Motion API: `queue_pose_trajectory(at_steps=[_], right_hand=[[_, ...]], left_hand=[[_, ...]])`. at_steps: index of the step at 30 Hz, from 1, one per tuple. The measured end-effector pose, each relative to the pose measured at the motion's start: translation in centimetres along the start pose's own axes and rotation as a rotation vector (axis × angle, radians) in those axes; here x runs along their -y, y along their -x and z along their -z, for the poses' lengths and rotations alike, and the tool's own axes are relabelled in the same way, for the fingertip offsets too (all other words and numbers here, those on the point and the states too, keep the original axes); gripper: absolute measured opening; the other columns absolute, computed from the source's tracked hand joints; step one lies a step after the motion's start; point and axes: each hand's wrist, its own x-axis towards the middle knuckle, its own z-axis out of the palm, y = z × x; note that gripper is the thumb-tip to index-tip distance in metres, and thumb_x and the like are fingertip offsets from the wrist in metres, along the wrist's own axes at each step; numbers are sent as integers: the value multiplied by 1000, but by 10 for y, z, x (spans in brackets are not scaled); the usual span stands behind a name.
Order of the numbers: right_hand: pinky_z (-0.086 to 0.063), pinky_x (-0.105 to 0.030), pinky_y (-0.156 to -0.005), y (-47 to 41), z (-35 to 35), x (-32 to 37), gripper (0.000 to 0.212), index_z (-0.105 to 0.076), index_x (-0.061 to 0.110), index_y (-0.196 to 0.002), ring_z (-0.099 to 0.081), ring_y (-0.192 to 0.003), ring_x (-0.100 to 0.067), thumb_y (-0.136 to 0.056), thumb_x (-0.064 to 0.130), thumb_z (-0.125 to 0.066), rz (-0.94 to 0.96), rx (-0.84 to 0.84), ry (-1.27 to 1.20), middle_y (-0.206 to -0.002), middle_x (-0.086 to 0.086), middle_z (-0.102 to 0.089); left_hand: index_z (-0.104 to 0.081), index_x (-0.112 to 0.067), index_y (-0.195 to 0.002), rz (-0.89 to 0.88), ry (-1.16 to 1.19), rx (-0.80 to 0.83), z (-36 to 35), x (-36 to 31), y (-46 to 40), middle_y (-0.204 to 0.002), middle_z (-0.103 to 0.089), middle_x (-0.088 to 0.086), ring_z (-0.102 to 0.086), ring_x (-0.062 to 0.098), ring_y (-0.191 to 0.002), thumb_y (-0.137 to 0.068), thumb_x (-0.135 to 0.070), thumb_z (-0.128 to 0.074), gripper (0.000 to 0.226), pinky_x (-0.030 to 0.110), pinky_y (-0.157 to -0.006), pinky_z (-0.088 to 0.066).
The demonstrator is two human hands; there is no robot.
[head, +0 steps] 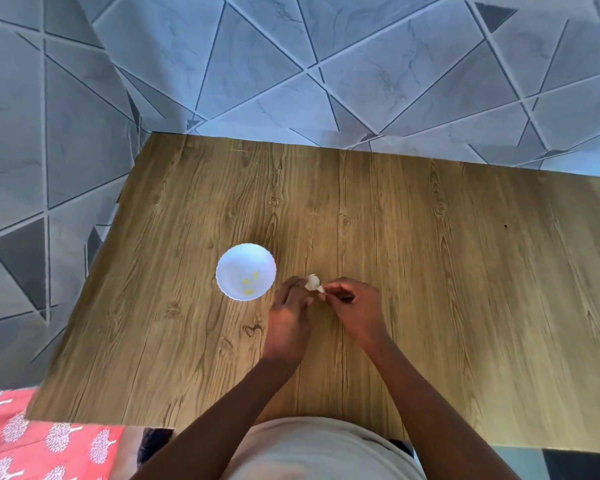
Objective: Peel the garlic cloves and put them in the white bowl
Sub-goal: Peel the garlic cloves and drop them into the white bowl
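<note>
Both hands meet over the tabletop. The left hand pinches the garlic at its fingertips, and the right hand pinches a bit of skin at its edge. Just left stands the white bowl, holding yellowish peeled cloves. No writing is legible.

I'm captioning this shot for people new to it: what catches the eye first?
The two hands, left and right, meet mid-table pinching a white garlic piece. Just left sits the white bowl holding a few yellowish peeled cloves, on a wood-grain table.
</note>
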Motion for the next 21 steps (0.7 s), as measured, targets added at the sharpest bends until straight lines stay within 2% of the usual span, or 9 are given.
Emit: queue_pose_trajectory(at_steps=[2,4,6,10,14,17,19,21], right_hand=[[-56,-22,-81,9,-2,1,19,-79,17,-100,-72,-86,-3,-83,11,-83,-27,7,-8,-91,12,-77],[-57,-23,-81,18,-6,2,24,-78,18,-105,-71,-85,-5,-83,9,-83,-52,-18,-12,-89,11,-76],[-58,-28,-82,27,-9,8,26,-78,17,-107,-72,-85,-7,-84,6,-81,-76,-43,-32,-89,7,-76],[-61,-36,-83,35,-14,12,19,-80,12,-99,-75,-86,-11,-83,1,-80,-75,-69,-61,-91,3,-78],[-61,-33,-86,38,-17,14,22,-81,12,-98,-75,-89,-8,-86,-6,-75,-24,-53,-65,-90,8,-79],[-59,-29,-88,39,-18,18,23,-81,10,-100,-76,-92,-10,-91,-6,-69,-6,-1,-111,-92,8,-79],[-58,-28,-83,35,-17,15,18,-81,11,-101,-75,-87,-13,-90,-1,-72,-21,45,-147,-89,6,-79],[-57,-28,-76,28,-16,14,17,-81,11,-102,-74,-79,-15,-89,1,-75,-23,101,-152,-84,4,-78]], left_hand=[[-70,-9,-120,12,61,-54,4,-1,8,-116,-66,-2,-63,5,-104,-94,6,-65,30,22,-86,-54],[-74,-14,-117,133,200,-50,8,-3,11,-108,-71,-12,-66,-1,-99,-95,0,-68,26,16,-83,-53],[-78,-13,-115,242,353,15,12,-5,11,-106,-76,-11,-71,1,-99,-94,-1,-71,24,14,-84,-53],[-81,-11,-105,368,539,81,19,-2,10,-99,-80,-4,-76,10,-93,-90,0,-76,20,22,-82,-58],[-82,-16,-96,383,555,39,28,-5,11,-90,-80,-7,-76,9,-88,-86,-1,-80,18,18,-79,-57],[-83,-18,-93,403,545,29,34,-5,12,-87,-80,-7,-76,10,-86,-85,-1,-80,19,22,-79,-58],[-83,-15,-93,410,513,19,36,-5,12,-83,-80,-8,-76,8,-81,-84,2,-80,19,23,-76,-57],[-82,-7,-91,438,519,-4,36,-10,13,-75,-78,-11,-73,1,-73,-82,5,-80,15,15,-70,-54]])
